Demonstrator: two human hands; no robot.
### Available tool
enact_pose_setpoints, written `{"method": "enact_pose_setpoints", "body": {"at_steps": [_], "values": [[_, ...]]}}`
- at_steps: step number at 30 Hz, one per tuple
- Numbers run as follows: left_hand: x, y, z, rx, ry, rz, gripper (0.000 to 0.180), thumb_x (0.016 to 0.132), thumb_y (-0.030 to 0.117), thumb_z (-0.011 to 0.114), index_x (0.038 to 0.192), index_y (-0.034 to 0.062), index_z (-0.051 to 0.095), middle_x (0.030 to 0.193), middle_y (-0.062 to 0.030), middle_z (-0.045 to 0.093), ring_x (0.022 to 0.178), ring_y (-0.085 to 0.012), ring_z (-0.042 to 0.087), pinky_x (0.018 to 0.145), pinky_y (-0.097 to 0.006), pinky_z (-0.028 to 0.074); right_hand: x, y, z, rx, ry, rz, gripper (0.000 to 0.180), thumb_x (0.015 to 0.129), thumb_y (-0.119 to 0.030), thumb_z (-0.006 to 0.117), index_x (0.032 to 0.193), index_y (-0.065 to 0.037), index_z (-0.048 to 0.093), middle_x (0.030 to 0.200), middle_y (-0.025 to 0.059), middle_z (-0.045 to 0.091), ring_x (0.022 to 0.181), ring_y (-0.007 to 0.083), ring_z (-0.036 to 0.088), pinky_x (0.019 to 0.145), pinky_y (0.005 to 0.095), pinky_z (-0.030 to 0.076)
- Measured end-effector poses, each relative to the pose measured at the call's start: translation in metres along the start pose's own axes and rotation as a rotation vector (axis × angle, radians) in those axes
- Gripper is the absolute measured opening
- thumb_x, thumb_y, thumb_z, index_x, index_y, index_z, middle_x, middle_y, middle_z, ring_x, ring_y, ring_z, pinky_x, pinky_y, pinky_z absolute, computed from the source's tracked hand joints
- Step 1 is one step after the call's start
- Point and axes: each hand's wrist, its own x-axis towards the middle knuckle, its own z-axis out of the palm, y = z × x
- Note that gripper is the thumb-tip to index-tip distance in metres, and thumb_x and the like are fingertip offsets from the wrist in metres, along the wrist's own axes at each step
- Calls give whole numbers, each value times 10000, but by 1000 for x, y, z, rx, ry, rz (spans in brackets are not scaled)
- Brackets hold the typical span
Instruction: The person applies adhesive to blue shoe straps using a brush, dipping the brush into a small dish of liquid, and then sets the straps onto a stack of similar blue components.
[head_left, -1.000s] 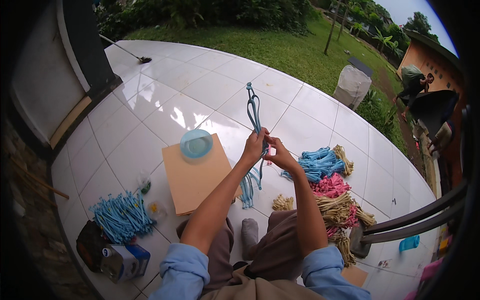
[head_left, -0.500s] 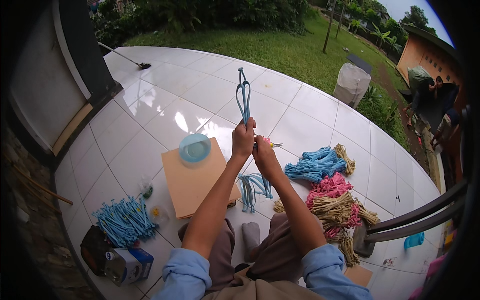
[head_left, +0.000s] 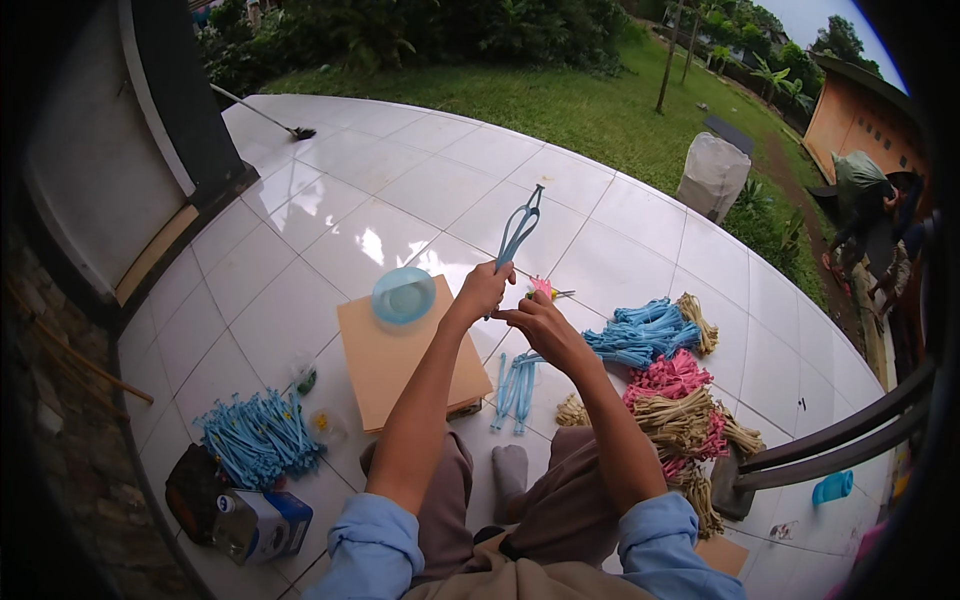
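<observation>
Blue looped cord (head_left: 508, 252), jutting from left hand (head_left: 482, 291), right hand (head_left: 547, 327) just beside.

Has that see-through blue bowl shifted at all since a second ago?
No. Judged against the floor tiles, the bowl keeps its place at the far edge of the cardboard; only the whole view has shifted.

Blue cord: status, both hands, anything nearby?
Left hand grips blue cord, looped end up. Right hand close by, grip unclear. Bowl on cardboard, left.

An open-air porch (head_left: 260, 300), seemingly a home's: glossy white tiles (head_left: 395, 207), broom (head_left: 303, 133), adjoining lawn (head_left: 450, 112)
</observation>
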Motion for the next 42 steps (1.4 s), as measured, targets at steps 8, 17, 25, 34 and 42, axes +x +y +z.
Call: {"method": "enact_pose_setpoints", "body": {"at_steps": [8,17,25,34,42], "values": [[-6,-7,2,222,178,7,342,892,347,415,962,38,543,576,-66,503,469,-151,503,447,-301,420,-14,43,27,22,81,86,118,747,-33,552,832,-83,618,794,83,601,831,257,523,745,336,424],[-9,-4,3,-137,-147,92,307,913,224,499,1170,57,517,871,-52,586,809,-142,615,676,-260,510,10,25,1,679,365,564,257,877,-191,533,1063,-22,587,948,136,636,856,255,610,764,318,467],[-21,13,15,-192,-36,260,243,841,89,593,1060,5,526,946,-92,613,876,-157,609,778,-283,525,28,1,-18,736,554,601,226,843,-168,590,973,16,589,846,111,655,764,180,642,645,282,494],[-40,26,-5,-258,175,318,279,876,206,571,1059,12,494,894,-80,588,824,-100,573,683,-204,463,64,-23,-17,1111,633,582,150,860,-136,587,861,3,532,805,67,604,714,103,580,674,239,490],[-77,27,-47,83,699,478,176,834,136,603,956,11,614,780,-64,640,711,-175,644,609,-250,488,112,-69,12,1283,602,485,307,820,-149,612,1057,31,535,861,95,616,765,132,577,685,260,458]]}}
